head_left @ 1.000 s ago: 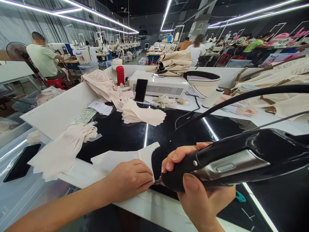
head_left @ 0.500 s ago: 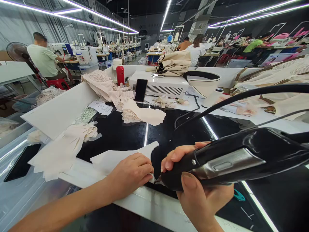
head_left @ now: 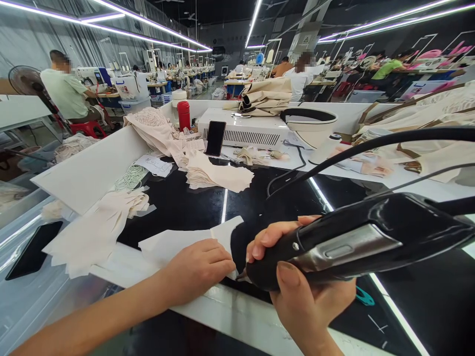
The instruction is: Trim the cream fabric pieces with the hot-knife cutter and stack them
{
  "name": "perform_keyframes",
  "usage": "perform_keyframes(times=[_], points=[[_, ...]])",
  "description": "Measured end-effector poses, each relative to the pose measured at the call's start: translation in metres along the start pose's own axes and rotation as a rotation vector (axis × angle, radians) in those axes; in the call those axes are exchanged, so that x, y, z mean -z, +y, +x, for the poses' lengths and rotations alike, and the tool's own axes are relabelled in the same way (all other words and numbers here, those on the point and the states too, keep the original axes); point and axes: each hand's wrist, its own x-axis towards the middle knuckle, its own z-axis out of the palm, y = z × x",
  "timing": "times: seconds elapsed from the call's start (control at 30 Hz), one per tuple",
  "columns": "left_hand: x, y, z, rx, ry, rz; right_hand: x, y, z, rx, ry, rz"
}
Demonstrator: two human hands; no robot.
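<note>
My right hand [head_left: 297, 287] is wrapped round a black corded handheld tool [head_left: 345, 247] with a silver panel and a pointed metal tip. The tip is close to the lower right edge of a thin white fabric piece [head_left: 178, 240], beside my left fingertips. My left hand [head_left: 202, 269] lies over that piece with its fingers bent and pressed together at the edge. The piece rests on the glossy black tabletop [head_left: 274, 202]; its part under my hand is hidden, and contact with the tip is hard to tell.
Stacked cream fabric pieces [head_left: 217, 173] lie ahead, with another pile [head_left: 92, 232] to the left. A phone [head_left: 215, 138] leans against a white vented box [head_left: 252, 131]. The tool's thick cable [head_left: 356, 151] arches across the right. Teal-handled snips [head_left: 364, 296] lie beneath the tool.
My left fingers have flattened and shifted slightly, lying closer over the fabric edge. The tool has moved a little to the left, with its tip still by the fabric.
</note>
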Motion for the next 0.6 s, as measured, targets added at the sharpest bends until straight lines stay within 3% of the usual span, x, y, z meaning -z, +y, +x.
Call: perform_keyframes(times=[0.2, 0.6], points=[[0.0081, -0.0022, -0.0057, -0.127, 0.058, 0.090, 0.0016, 0.0007, 0.0006, 0.011, -0.004, 0.011], [0.0057, -0.0013, -0.0048, -0.199, 0.130, 0.191, 0.0017, 0.0001, 0.0019, 0.010, 0.010, 0.025]])
